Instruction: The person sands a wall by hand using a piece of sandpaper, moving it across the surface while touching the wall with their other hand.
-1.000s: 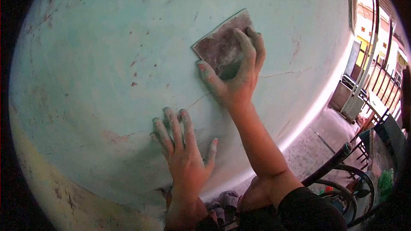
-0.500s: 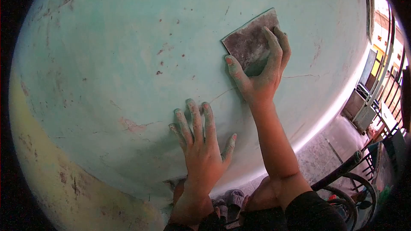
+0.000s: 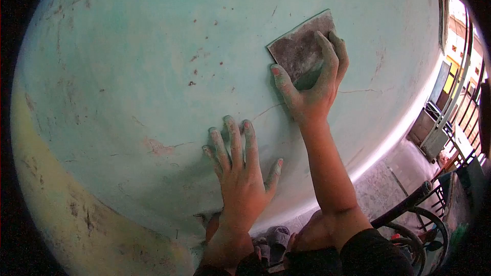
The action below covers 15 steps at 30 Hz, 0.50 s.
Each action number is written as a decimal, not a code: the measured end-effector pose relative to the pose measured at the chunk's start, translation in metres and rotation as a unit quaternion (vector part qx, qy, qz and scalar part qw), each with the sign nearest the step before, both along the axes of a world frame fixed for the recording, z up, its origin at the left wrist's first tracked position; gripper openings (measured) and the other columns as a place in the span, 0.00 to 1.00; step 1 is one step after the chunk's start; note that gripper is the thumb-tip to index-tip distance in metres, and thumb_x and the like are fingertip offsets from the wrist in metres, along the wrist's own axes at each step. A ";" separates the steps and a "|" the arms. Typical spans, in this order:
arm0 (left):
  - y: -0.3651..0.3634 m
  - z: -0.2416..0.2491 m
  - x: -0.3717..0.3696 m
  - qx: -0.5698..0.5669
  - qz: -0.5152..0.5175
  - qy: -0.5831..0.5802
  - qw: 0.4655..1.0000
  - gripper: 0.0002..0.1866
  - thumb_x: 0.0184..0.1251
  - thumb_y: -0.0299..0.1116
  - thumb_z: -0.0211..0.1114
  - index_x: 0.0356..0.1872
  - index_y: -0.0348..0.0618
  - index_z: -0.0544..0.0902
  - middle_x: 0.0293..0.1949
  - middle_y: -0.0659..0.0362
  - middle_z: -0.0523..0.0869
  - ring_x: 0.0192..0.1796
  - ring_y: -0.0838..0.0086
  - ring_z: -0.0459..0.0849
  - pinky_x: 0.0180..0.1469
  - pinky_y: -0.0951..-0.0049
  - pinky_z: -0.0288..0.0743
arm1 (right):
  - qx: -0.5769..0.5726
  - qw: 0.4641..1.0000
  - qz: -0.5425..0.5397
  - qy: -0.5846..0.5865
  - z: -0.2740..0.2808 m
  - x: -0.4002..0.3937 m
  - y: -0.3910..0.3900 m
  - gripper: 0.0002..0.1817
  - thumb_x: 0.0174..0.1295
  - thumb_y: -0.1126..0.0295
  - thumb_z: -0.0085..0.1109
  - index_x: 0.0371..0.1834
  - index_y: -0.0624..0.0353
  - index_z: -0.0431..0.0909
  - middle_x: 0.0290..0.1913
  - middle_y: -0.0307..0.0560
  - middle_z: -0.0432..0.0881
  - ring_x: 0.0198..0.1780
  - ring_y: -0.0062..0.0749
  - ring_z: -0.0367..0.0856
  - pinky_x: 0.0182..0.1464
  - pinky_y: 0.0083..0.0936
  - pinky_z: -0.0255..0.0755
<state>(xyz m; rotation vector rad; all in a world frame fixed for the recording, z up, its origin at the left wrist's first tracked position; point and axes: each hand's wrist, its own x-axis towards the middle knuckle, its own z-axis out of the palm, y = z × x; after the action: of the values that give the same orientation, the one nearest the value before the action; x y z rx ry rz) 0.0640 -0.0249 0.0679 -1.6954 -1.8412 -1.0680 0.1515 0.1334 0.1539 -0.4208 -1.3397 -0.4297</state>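
Barely shifted since half a second ago, gripping a brownish sheet (image 3: 300, 50) against the wall (image 3: 143, 87) with the right hand (image 3: 318, 95), splaying the left hand (image 3: 239, 180) below, seemingly mid-rub, needing even pressure.

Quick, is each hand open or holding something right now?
Left hand: open, spread against the wall, nothing visible in it.
Right hand: holding a brownish sheet against the wall.

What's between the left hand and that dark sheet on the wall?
In the head view, just green wall with a thin crack, then the right thumb beside the sheet. No other object shows there.
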 end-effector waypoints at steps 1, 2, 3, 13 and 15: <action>0.000 0.000 0.000 0.000 0.000 0.000 1.000 0.46 0.64 0.50 0.64 0.77 0.37 0.55 0.77 0.37 0.51 0.77 0.30 0.45 0.71 0.27 0.37 | -0.001 1.000 0.002 -0.001 0.000 0.000 0.000 0.46 0.44 0.54 0.80 0.67 0.58 0.69 0.68 0.59 0.64 0.72 0.53 0.60 0.71 0.45 0.61; 0.001 -0.001 0.000 -0.008 0.003 0.003 1.000 0.47 0.64 0.52 0.64 0.77 0.39 0.53 0.78 0.38 0.48 0.77 0.31 0.42 0.72 0.29 0.35 | -0.001 1.000 0.003 -0.002 0.000 0.000 0.000 0.46 0.44 0.54 0.80 0.67 0.58 0.69 0.68 0.59 0.64 0.72 0.53 0.60 0.71 0.45 0.61; 0.000 -0.002 -0.001 -0.016 0.008 0.005 1.000 0.48 0.64 0.53 0.63 0.78 0.40 0.51 0.78 0.38 0.45 0.78 0.32 0.40 0.74 0.31 0.34 | 0.001 1.000 0.001 0.000 0.000 0.000 0.000 0.46 0.44 0.54 0.80 0.66 0.58 0.69 0.68 0.59 0.65 0.72 0.53 0.60 0.71 0.45 0.61; -0.002 -0.001 -0.002 -0.016 0.001 0.003 1.000 0.48 0.65 0.53 0.63 0.78 0.40 0.51 0.78 0.38 0.46 0.77 0.31 0.40 0.73 0.29 0.35 | -0.007 1.000 -0.006 0.004 0.000 -0.002 -0.002 0.45 0.46 0.52 0.80 0.66 0.57 0.69 0.68 0.57 0.65 0.71 0.50 0.62 0.69 0.44 0.63; -0.002 -0.002 -0.002 -0.014 0.005 0.008 1.000 0.48 0.65 0.53 0.63 0.78 0.40 0.51 0.78 0.38 0.46 0.78 0.31 0.40 0.73 0.29 0.35 | -0.005 1.000 -0.009 0.003 0.000 -0.002 -0.001 0.45 0.46 0.52 0.80 0.66 0.57 0.69 0.68 0.57 0.65 0.71 0.50 0.62 0.69 0.44 0.63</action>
<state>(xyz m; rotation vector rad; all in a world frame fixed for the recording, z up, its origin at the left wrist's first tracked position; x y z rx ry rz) 0.0617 -0.0270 0.0663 -1.7044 -1.8602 -1.0265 0.1494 0.1321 0.1537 -0.4424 -1.3344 -0.4357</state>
